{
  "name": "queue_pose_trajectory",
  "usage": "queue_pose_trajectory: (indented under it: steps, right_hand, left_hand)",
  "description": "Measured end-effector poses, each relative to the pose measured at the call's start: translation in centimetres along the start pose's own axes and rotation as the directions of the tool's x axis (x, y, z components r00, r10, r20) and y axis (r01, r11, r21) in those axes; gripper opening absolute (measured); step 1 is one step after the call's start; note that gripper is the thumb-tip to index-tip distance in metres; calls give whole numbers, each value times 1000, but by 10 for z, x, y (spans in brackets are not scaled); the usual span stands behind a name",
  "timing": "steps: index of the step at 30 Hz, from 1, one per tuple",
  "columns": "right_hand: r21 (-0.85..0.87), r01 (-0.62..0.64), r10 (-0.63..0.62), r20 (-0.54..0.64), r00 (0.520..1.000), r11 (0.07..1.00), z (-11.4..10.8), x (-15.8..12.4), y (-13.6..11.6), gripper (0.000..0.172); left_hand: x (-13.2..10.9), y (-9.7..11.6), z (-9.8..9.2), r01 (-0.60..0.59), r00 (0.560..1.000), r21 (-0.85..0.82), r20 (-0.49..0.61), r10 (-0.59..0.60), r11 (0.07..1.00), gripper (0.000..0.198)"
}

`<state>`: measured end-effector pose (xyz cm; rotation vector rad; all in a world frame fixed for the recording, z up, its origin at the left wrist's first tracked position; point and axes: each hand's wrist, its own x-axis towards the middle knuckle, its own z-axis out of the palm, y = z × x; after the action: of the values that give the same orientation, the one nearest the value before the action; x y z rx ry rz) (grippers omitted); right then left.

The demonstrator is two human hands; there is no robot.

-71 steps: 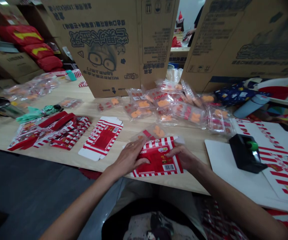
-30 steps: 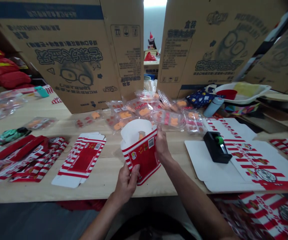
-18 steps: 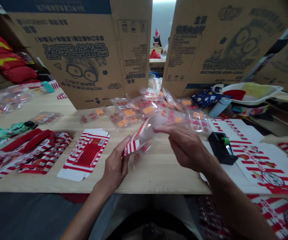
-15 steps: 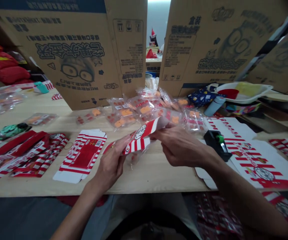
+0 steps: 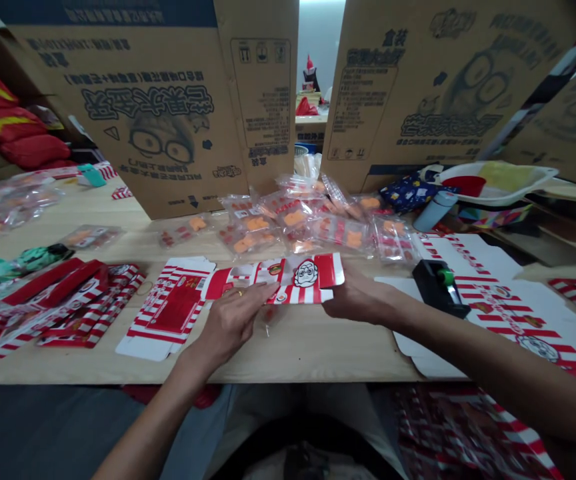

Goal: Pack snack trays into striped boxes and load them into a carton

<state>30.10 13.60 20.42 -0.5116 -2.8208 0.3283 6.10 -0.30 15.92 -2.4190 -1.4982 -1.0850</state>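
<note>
A red-and-white striped carton [image 5: 292, 283] with a cartoon face lies level between my hands, in the middle of the view, its long side turned toward me. My left hand [image 5: 231, 319] grips its near side, the index finger stretched along the panel and a ring on one finger. At the carton's right end my right hand [image 5: 361, 297] is closed around the end flap, with most of its fingers hidden. Just below the carton a clear plastic packet [image 5: 268, 317] shows in part. Flattened cartons [image 5: 175, 310] rest left of my left hand.
Clear candy packets [image 5: 295, 223] are heaped before upright cardboard boxes [image 5: 168, 120]. A black tape dispenser [image 5: 441, 288] stands right, beside flat striped carton sheets [image 5: 513, 313]. Filled striped cartons [image 5: 83, 300] pile up left. A light-blue bottle [image 5: 435, 212] leans by a white basin [image 5: 513, 183].
The carton has turned from a slant to nearly level, its printed side now facing me. My right hand has moved right and slightly down to its end; my left index finger now extends along it.
</note>
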Motion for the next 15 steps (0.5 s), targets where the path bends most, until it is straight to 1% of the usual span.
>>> queue_pose_trajectory:
  steps: [1,2,3,4,5,6,7,8,9,10,11,12,15]
  right_hand:
    - [0,2,-2,-41,999,1000,-6,2,1,24]
    - [23,-5,8,-120,993,1000,-13,3,1,25]
    - [79,-20,38,-234,971,997,-20,3,2,27]
    - [173,-34,96,-366,926,984,-26,3,2,31]
    - [293,-36,176,-467,867,955,-29,2,2,36]
    - [428,-28,261,-497,827,903,-28,0,2,43]
    - [567,-22,335,-454,826,823,-24,-2,1,49]
    - [696,-30,381,-355,854,717,-17,-4,-1,54]
    - [799,-48,395,-243,886,599,-7,-6,-4,58]
    - [867,-71,389,-147,909,493,3,-8,-9,61]
    - [902,-86,386,-94,918,422,13,-10,-14,62]
    - [916,-84,402,-89,912,392,22,-11,-20,59]
    - [913,-35,459,-171,872,407,36,-12,-36,37]
  left_hand:
    - [1,-4,0,117,992,-98,-29,-120,988,43]
    - [2,-8,0,258,960,-225,-52,-276,939,33]
    - [4,-10,0,387,893,-380,-73,-444,840,29]
    - [6,-13,1,462,799,-550,-84,-596,696,30]
    - [8,-14,3,470,698,-708,-67,-713,527,33]
    - [9,-14,6,422,617,-833,-25,-787,357,37]
    - [10,-14,9,350,562,-914,28,-826,207,39]
    - [10,-14,14,281,532,-956,85,-842,82,40]
    - [9,-13,20,229,518,-973,142,-843,-24,39]
    - [7,-13,25,194,514,-974,200,-834,-114,36]
    - [5,-13,31,162,509,-969,246,-825,-189,32]
    - [1,-13,36,134,501,-958,287,-816,-254,29]
    - [-10,-14,46,97,473,-899,419,-775,-427,24]
